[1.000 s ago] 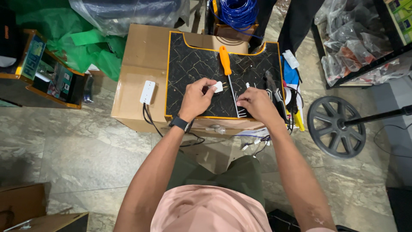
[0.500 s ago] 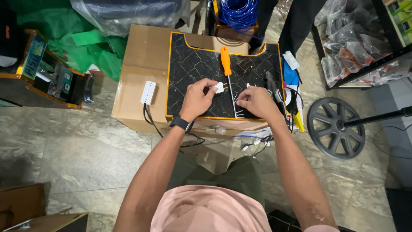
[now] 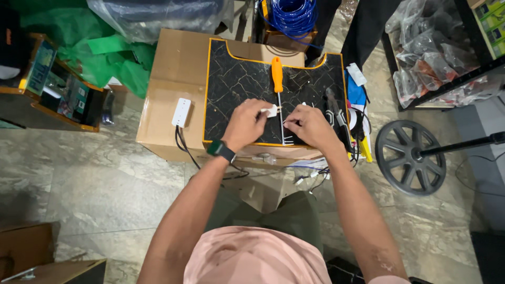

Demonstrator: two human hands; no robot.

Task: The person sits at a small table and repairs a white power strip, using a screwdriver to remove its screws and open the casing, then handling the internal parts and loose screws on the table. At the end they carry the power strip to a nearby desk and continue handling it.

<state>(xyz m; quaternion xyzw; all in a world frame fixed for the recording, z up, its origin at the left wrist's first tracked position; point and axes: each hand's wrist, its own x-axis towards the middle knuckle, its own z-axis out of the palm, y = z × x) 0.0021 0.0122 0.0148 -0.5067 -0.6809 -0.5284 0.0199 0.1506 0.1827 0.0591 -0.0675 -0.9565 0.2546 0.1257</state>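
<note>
- Right at the centre of the frame, the left hand (image 3: 244, 123) pinches a small white plastic part (image 3: 272, 110) between thumb and fingertips; the part juts out to the right of the fingers, toward the other hand
- The right hand (image 3: 310, 126) sits just beside it, on the right of centre, fingers curled in and closed around something thin; what it grips is too small to tell, though it looks like fine wire ends
- The white part lies between the two hands, nearer the left, which already holds it; the right fingertips are close but apart from it
- An orange-handled screwdriver (image 3: 279, 94) lies between the hands, its long axis running up and down the frame, handle toward the top and shaft pointing down toward the person; the white part sits just left of the shaft, where handle meets metal
- Both hands work over a black marble-patterned mat with an orange edge (image 3: 231, 79), which rests on a cardboard box (image 3: 168, 68) in the upper middle of the frame
- A white power strip (image 3: 181, 111) lies on the box left of the mat, its black cord dropping over the front edge
- A dark smartwatch (image 3: 221, 150) is on the left wrist
- Pliers (image 3: 336, 113) lie at the mat's right side, well clear of the fingers
- A coil of blue cable (image 3: 292, 16) sits at the top of the frame, and a black wheel (image 3: 410, 158) stands on the floor at the right
</note>
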